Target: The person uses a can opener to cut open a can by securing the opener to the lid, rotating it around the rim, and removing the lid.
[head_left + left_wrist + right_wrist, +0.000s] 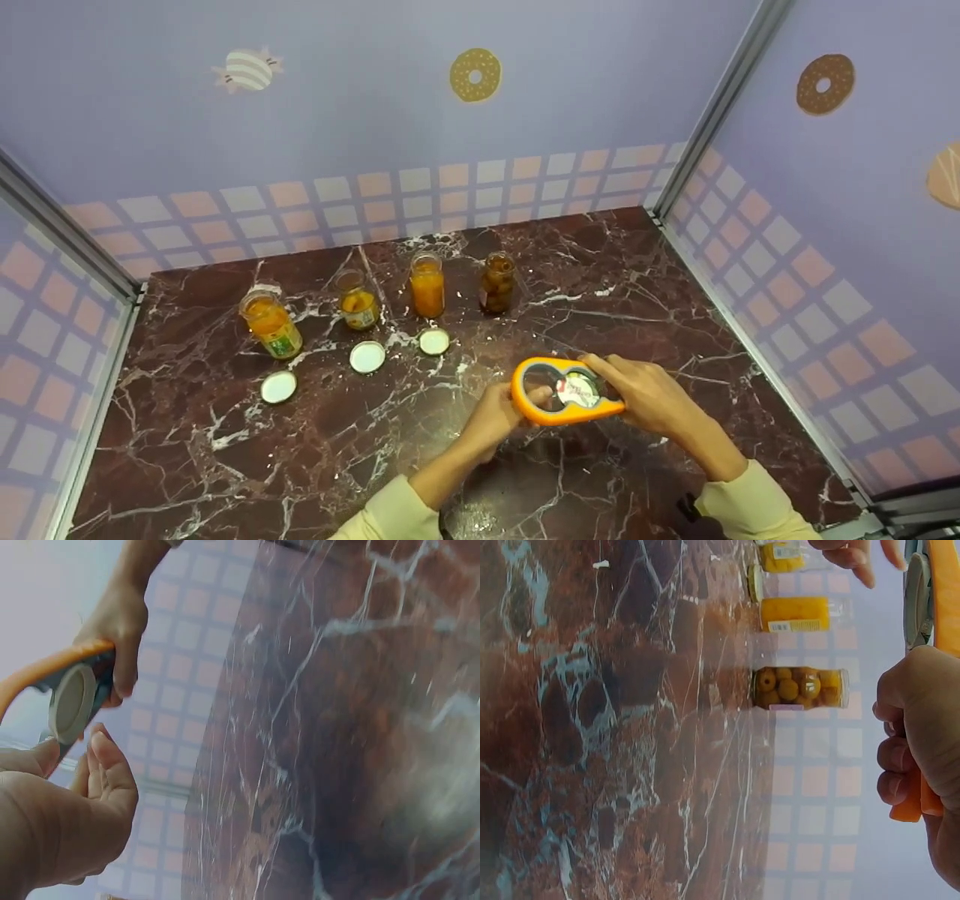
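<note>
My right hand grips the handles of an orange jar opener, raised above the table. A jar lid sits within the opener, its printed top up; its pale underside shows in the left wrist view. Close by the opener's wide end is my left hand, fingers loosely bent. One left fingertip shows through the opener's larger ring, near the lid. In the right wrist view, the left fingers appear apart from the lid. No jar stands under this lid; a jar of brown round fruit is nearest.
Farther left stand uncovered jars: one of orange fruit, a partly filled yellow one, and a yellow-orange one with a green label. Loose lids lie before them: one small, another, and a third. Patterned walls enclose the marbled table.
</note>
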`<state>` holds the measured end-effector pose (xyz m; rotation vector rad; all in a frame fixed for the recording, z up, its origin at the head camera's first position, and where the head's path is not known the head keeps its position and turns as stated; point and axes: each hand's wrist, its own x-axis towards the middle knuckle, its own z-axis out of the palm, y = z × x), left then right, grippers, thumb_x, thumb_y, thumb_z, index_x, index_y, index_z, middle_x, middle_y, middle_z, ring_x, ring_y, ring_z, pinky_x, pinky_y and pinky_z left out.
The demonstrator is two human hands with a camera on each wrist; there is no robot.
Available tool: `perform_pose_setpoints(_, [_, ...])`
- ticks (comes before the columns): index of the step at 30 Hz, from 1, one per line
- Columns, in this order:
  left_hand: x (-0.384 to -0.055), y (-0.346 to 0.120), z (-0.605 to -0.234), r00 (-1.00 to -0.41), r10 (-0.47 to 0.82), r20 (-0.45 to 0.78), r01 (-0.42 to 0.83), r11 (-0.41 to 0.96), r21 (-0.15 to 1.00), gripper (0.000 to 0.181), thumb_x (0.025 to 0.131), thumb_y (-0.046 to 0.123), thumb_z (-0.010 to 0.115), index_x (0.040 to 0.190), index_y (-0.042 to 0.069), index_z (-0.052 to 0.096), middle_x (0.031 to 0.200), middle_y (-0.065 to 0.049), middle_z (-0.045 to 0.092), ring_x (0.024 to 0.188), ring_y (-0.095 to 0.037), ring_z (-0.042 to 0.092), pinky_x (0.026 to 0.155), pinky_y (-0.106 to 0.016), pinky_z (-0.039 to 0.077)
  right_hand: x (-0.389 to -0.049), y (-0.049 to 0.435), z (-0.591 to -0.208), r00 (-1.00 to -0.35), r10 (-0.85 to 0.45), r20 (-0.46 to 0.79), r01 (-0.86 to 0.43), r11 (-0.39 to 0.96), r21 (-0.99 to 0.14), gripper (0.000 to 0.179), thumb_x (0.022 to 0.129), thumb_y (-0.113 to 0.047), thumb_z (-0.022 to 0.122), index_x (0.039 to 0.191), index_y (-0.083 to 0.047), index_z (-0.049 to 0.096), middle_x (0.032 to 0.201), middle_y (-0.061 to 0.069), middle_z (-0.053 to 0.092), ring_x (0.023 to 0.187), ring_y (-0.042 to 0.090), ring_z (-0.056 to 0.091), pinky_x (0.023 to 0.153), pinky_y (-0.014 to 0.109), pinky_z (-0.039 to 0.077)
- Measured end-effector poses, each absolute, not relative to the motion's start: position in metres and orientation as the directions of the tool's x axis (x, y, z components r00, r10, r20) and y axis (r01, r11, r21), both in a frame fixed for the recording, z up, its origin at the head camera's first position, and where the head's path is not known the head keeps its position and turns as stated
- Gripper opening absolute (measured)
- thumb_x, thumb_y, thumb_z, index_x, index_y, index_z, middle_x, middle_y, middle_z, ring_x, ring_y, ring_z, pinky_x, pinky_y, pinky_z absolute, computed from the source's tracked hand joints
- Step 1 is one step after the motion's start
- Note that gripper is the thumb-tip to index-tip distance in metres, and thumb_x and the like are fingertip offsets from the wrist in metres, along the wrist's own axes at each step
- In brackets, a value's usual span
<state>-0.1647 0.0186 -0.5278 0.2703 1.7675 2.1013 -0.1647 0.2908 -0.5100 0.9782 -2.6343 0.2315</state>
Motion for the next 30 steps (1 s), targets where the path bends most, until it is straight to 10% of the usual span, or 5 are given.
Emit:
perform_pose_setpoints(14, [-0.147, 0.019, -0.53, -0.946, 0.325, -0.009, -0.081, -0.208, 0.975, 0.029, 0.094, 0.019, 0.077, 0.112, -0.003, 0.073, 0.098, -0.012, 0.076, 0.088, -0.016, 0.071, 0.08, -0.027, 0.058, -0.162, 0.274, -0.507, -0.669, -0.661, 0.341, -0.707, 0.707, -0.018, 0.092, 0.054, -0.003, 0.095, 0.136, -0.02, 0.057, 0.082, -0.005, 0.046, 0.059, 0.01, 0.037, 0.051, 0.029, 0.039])
perform_pose_setpoints(30, [-0.14, 0.007, -0.529, -0.944, 0.33, -0.008, -0.07, -0.176, 0.982, 0.024, 0.092, 0.015, 0.078, 0.1, -0.007, 0.073, 0.086, -0.007, 0.073, 0.077, -0.013, 0.07, 0.07, -0.023, 0.057, -0.16, 0.264, -0.51, -0.637, -0.693, 0.338, -0.739, 0.673, -0.013, 0.094, 0.051, -0.001, 0.092, 0.136, -0.02, 0.058, 0.082, -0.005, 0.047, 0.058, 0.01, 0.037, 0.051, 0.032, 0.04])
